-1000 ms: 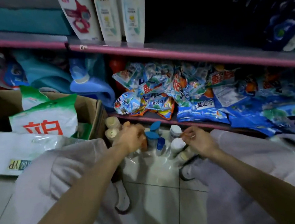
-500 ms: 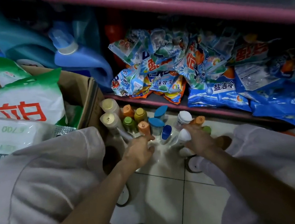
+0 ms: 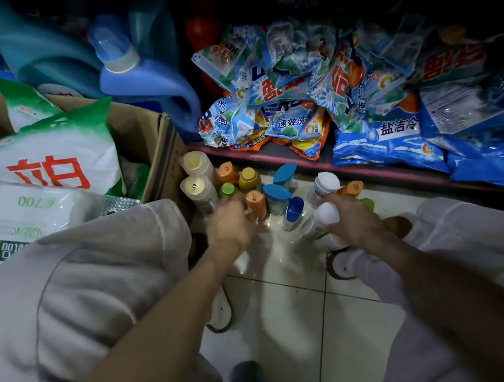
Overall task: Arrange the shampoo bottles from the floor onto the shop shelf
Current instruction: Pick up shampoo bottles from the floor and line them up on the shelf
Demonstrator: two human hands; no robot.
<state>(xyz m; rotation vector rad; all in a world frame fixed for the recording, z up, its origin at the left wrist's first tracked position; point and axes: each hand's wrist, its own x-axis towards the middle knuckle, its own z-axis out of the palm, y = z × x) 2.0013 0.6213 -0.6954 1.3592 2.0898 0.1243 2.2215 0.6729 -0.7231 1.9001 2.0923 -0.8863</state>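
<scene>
While the bottles (image 3: 250, 188) stand clustered on the floor (image 3: 289, 312) near the low shelf (image 3: 368, 174), the right hand (image 3: 353, 221) has now closed on a white bottle (image 3: 323, 220); the left hand (image 3: 232, 224), blurred, has moved beside the orange cap (image 3: 255, 201), grip unclear. Lifting can begin.

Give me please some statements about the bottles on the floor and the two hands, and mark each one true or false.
1. The right hand grips a white-capped bottle. True.
2. The cardboard box stands to the right of the bottles. False: it stands to their left.
3. The left hand is beside an orange-capped bottle. True.
4. The floor bottles lie on their sides. False: they stand upright, caps up.
5. Detergent bags fill the lower shelf. True.
</scene>
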